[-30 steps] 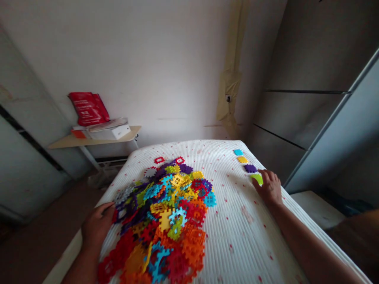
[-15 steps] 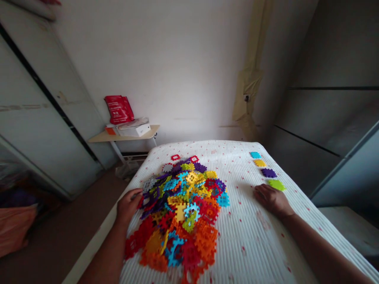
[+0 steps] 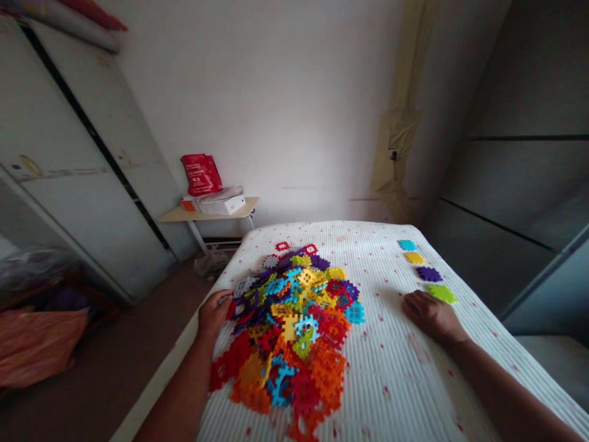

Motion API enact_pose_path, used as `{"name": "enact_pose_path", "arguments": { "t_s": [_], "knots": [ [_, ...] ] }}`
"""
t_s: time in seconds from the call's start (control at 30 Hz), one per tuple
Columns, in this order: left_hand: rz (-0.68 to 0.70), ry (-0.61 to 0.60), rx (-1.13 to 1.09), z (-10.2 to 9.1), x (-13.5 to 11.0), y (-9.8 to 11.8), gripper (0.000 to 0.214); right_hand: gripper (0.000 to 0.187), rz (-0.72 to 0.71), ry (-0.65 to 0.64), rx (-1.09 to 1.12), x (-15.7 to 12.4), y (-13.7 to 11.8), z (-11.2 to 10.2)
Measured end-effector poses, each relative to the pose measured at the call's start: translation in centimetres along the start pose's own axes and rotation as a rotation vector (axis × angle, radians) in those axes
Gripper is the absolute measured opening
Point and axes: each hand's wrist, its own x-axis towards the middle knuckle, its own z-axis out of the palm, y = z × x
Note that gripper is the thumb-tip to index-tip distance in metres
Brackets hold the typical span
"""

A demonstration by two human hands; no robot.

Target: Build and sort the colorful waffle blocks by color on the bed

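Note:
A heap of colourful interlocking plastic tiles point(image 3: 294, 319) with notched edges lies on the white quilted bed cover point(image 3: 381, 356). My left hand point(image 3: 215, 312) is at the heap's left edge, its fingers bent in against the tiles; what they grip, if anything, is hidden. On the bare cover to the right rests my right hand point(image 3: 427, 312), fingers curled under and no tile showing in them. Just beyond it is a lime green tile point(image 3: 442, 293). A purple tile point(image 3: 429, 274), a yellow tile point(image 3: 415, 258) and a blue tile point(image 3: 407, 245) continue the line away from me.
A small table point(image 3: 177, 213) beyond the bed's far left corner bears a red bag point(image 3: 201, 175) and a white box point(image 3: 225, 203). Wardrobe doors point(image 3: 87, 184) stand at the left and a dark cabinet point(image 3: 515, 184) at the right. An orange bag point(image 3: 41, 347) lies at lower left.
The whole view has shifted, so everything appears slightly farther right. Both hands keep their places beside the heap and the lime green tile, and the tiles look unmoved.

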Motion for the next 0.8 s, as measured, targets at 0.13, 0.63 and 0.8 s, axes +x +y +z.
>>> {"name": "enact_pose_path", "arguments": {
  "t_s": [0.13,0.63,0.8],
  "knots": [
    [-0.017,-0.005,0.108,0.1,0.3,0.1,0.046,0.037,-0.018,0.009,-0.011,-0.2,0.3,0.4],
    [-0.167,-0.117,0.248,1.2,2.8,1.0,0.044,0.034,-0.02,0.028,-0.004,0.0,0.2,0.4],
    [-0.186,-0.093,0.158,1.3,2.4,0.9,0.042,0.033,0.003,0.023,0.017,0.1,0.1,0.3]
  ]
}}
